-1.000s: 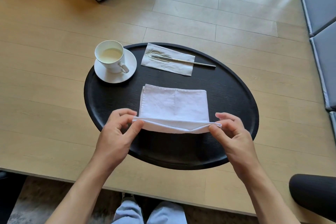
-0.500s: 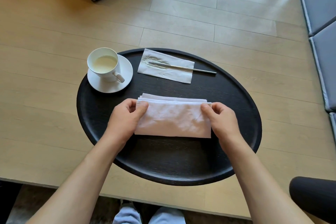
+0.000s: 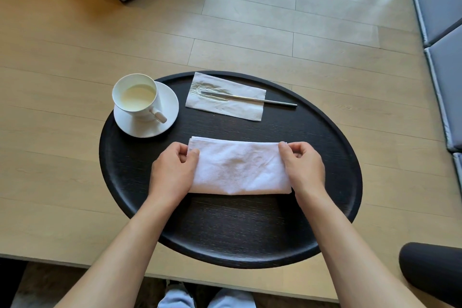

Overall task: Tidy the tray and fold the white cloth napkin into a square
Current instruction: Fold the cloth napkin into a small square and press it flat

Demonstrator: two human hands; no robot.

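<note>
The white cloth napkin (image 3: 240, 167) lies folded into a wide rectangle in the middle of the black oval tray (image 3: 225, 235). My left hand (image 3: 172, 170) pinches the napkin's far left corner between thumb and fingers. At the far right corner my right hand (image 3: 303, 165) pinches the cloth the same way. Both hands rest on the napkin's short ends. The folded edge faces me and the stacked layers show along the far edge.
A white cup (image 3: 136, 97) with pale liquid stands on a saucer (image 3: 147, 122) at the tray's far left. A paper napkin (image 3: 225, 105) with a metal utensil (image 3: 270, 101) lies at the far side. The tray sits on a wooden table (image 3: 50, 157). Grey cushions (image 3: 442, 20) line the right.
Both hands carried the napkin's near edge away from me and laid it onto the far edge, halving the cloth. The hands now sit at the far corners.
</note>
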